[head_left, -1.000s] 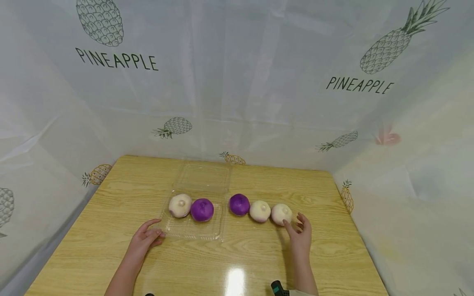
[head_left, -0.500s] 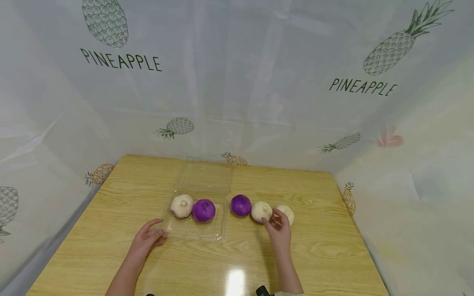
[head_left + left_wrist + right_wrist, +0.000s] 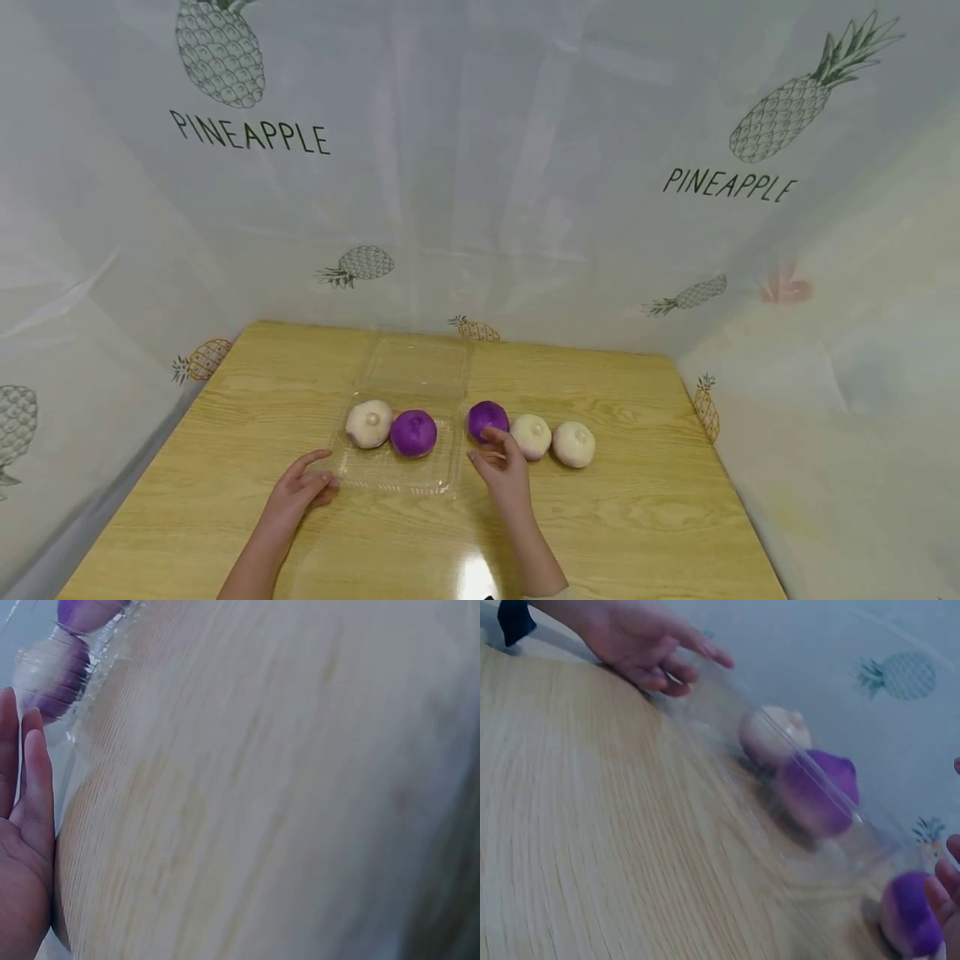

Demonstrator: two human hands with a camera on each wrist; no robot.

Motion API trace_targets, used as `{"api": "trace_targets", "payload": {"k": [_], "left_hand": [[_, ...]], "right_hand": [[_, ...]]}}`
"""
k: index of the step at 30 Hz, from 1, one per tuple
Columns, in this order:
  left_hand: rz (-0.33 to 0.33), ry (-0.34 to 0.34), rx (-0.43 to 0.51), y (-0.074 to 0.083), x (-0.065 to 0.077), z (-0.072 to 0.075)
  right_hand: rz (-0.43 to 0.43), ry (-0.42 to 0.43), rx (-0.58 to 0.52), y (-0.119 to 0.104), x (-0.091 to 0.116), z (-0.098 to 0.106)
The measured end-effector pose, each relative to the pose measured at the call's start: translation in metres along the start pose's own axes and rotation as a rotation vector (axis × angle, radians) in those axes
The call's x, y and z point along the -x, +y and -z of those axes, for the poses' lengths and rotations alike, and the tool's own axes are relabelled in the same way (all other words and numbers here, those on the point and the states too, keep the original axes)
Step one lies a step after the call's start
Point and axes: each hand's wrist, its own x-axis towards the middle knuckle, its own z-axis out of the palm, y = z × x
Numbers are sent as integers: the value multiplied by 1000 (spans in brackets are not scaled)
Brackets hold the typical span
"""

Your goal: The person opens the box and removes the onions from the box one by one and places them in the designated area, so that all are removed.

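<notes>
A clear plastic clamshell box (image 3: 390,479) lies open on the table, its lid (image 3: 417,364) folded back. Inside sit a white-topped turnip (image 3: 368,424) and a purple-topped turnip (image 3: 413,433). My left hand (image 3: 297,492) rests at the box's left edge with relaxed fingers. Right of the box, my right hand (image 3: 504,472) is just in front of another purple-topped turnip (image 3: 486,418), fingers spread and loosely bent; whether they touch it I cannot tell. Two white-topped turnips, a nearer one (image 3: 531,437) and an outer one (image 3: 573,444), continue the row rightward.
The wooden table (image 3: 637,517) ends at the back against a hanging sheet (image 3: 480,183) printed with pineapples. More sheeting closes in both sides. A bright light reflection lies near the table's front.
My right hand has moved left along the row, from the outer white-topped turnip past the nearer one to the purple-topped one. The turnips and my left hand have stayed in place.
</notes>
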Motion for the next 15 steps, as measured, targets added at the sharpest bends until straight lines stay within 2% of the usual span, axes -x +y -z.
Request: {"api": "trace_targets", "payload": {"k": [6, 12, 15], "left_hand": [[3, 19, 7, -2, 1, 0], [-8, 18, 16, -3, 2, 1], [-6, 30, 21, -3, 3, 1]], "right_hand": [[32, -78, -30, -7, 0, -28], [95, -129, 26, -13, -7, -47], [80, -154, 58, -17, -11, -56]]}}
